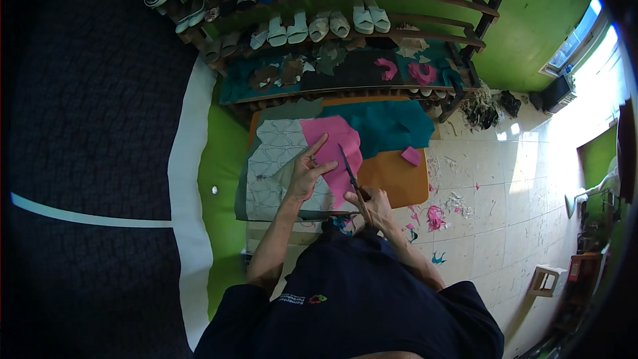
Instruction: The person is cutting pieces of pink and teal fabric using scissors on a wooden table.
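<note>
A pink sheet [325, 134] of thin, leather-like material lies over a pale sheet [266, 159] marked with dark curved outlines. My left hand [304, 179] rests on the pink sheet, thumb and forefinger stretched apart. My right hand [377, 210] is closed round the handles of dark scissors [349, 169]. Their blades point away from me, across the right part of the pink sheet. Whether the blades are parted, or pass under the material, I cannot make out. A teal sheet [392, 123] spreads out beyond, and a small pink block [411, 155] sits at its near right edge.
An orange-brown table [399, 183] carries the sheets. Behind it stands a wooden rack [432, 6] with several sandals and shoes, plus pink cutouts [421, 73] on a lower shelf. Pink, teal and pale scraps [436, 218] litter the tiled floor to the right. A green wall [229, 159] borders the left.
</note>
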`<move>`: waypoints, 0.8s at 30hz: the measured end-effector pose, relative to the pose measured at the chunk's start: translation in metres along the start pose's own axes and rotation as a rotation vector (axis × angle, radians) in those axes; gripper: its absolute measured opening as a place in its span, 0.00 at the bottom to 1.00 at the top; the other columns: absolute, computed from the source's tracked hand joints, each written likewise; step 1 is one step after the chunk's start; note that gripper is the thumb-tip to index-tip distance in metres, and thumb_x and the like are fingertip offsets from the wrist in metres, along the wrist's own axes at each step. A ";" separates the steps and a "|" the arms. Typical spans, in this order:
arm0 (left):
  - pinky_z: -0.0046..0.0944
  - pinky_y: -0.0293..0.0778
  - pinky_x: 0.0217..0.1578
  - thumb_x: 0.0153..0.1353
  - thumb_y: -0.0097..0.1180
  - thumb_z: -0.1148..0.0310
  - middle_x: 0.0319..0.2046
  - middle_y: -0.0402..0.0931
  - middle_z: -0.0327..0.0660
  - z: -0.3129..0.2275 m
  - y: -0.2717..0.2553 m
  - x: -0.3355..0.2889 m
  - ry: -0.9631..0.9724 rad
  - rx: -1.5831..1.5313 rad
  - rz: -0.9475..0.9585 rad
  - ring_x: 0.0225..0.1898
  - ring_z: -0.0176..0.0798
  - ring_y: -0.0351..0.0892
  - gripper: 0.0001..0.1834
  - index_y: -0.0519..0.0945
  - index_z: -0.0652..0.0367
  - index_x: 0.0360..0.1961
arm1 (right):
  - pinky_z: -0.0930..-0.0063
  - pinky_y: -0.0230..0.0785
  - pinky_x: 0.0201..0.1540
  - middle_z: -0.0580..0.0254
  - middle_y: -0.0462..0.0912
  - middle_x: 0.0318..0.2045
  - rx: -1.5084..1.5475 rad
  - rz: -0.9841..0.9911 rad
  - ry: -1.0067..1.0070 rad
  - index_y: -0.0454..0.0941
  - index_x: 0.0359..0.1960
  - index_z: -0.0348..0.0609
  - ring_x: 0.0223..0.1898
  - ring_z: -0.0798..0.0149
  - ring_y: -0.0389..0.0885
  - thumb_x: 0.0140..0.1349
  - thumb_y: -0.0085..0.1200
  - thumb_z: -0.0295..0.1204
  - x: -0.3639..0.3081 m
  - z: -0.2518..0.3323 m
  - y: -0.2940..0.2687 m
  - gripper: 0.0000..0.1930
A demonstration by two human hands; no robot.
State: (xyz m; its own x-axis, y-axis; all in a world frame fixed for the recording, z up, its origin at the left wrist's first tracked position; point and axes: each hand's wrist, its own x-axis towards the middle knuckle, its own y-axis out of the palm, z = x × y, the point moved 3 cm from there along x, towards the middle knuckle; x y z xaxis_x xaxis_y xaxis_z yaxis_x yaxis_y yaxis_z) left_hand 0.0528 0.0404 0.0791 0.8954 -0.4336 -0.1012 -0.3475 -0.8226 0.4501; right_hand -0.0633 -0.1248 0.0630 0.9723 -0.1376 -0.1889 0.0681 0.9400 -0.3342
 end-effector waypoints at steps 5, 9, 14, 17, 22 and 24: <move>0.33 0.73 0.57 0.55 0.66 0.82 0.56 0.76 0.41 0.003 0.005 -0.006 0.037 0.113 0.108 0.54 0.32 0.77 0.43 0.62 0.58 0.72 | 0.62 0.62 0.24 0.60 0.69 0.13 0.011 -0.030 0.009 0.74 0.19 0.32 0.18 0.67 0.68 0.58 0.62 0.59 0.002 0.008 -0.001 0.35; 0.36 0.72 0.59 0.54 0.63 0.86 0.60 0.73 0.45 0.004 0.002 -0.008 0.001 0.081 0.086 0.56 0.35 0.76 0.43 0.62 0.62 0.71 | 0.62 0.61 0.24 0.61 0.69 0.12 -0.001 -0.026 0.007 0.74 0.18 0.32 0.18 0.67 0.67 0.58 0.62 0.59 0.002 0.003 -0.003 0.35; 0.39 0.77 0.57 0.57 0.62 0.84 0.57 0.75 0.50 0.002 0.001 -0.002 -0.009 0.016 -0.028 0.54 0.39 0.79 0.39 0.63 0.65 0.70 | 0.64 0.55 0.22 0.67 0.68 0.13 0.032 0.030 0.009 0.74 0.19 0.36 0.18 0.69 0.64 0.57 0.55 0.68 -0.005 -0.001 -0.002 0.39; 0.38 0.79 0.55 0.57 0.63 0.84 0.56 0.76 0.50 -0.003 0.007 -0.003 0.048 0.036 0.012 0.52 0.39 0.81 0.38 0.64 0.65 0.69 | 0.66 0.59 0.21 0.67 0.68 0.13 -0.011 0.074 -0.012 0.74 0.22 0.37 0.18 0.70 0.66 0.58 0.54 0.68 -0.007 0.001 -0.004 0.38; 0.30 0.70 0.59 0.53 0.66 0.84 0.64 0.69 0.44 0.000 0.012 -0.008 0.046 0.132 0.099 0.61 0.32 0.71 0.42 0.65 0.62 0.70 | 0.70 0.66 0.21 0.66 0.69 0.14 0.084 0.136 0.069 0.75 0.28 0.36 0.18 0.71 0.71 0.59 0.51 0.69 0.002 -0.002 -0.002 0.38; 0.29 0.72 0.57 0.53 0.66 0.84 0.64 0.69 0.44 -0.001 0.009 -0.008 0.078 0.154 0.105 0.58 0.31 0.73 0.42 0.65 0.61 0.70 | 0.72 0.68 0.21 0.66 0.69 0.15 0.098 0.156 0.073 0.76 0.29 0.36 0.18 0.71 0.73 0.59 0.50 0.69 0.003 0.000 -0.004 0.39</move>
State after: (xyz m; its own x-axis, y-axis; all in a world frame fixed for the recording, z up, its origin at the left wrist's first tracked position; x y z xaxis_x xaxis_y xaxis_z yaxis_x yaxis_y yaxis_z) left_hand 0.0433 0.0370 0.0846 0.8688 -0.4950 0.0108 -0.4730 -0.8234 0.3134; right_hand -0.0607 -0.1287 0.0632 0.9543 -0.0063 -0.2988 -0.0578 0.9770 -0.2051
